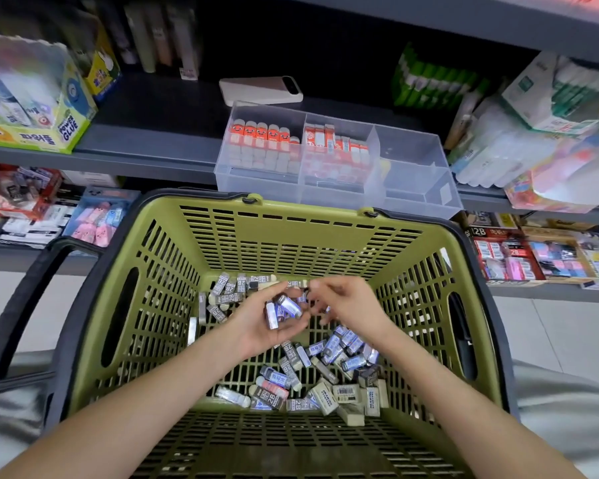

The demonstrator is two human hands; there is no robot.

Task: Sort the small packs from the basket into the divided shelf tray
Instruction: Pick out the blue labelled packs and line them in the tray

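Here, packs (286, 308) cupped in left hand (256, 328), right hand (346, 304) beside (inside basket (291, 236))

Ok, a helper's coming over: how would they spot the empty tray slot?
On the grey shelf just above the green basket sits a clear tray. Its rightmost slot is the one: bare, while the slots to its left hold orange packs and red-white packs.

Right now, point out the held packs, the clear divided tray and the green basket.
held packs (288, 306): head view, on one blue-labelled pack.
clear divided tray (408, 146): head view, on its bare right compartment.
green basket (291, 236): head view, on its far slatted wall.
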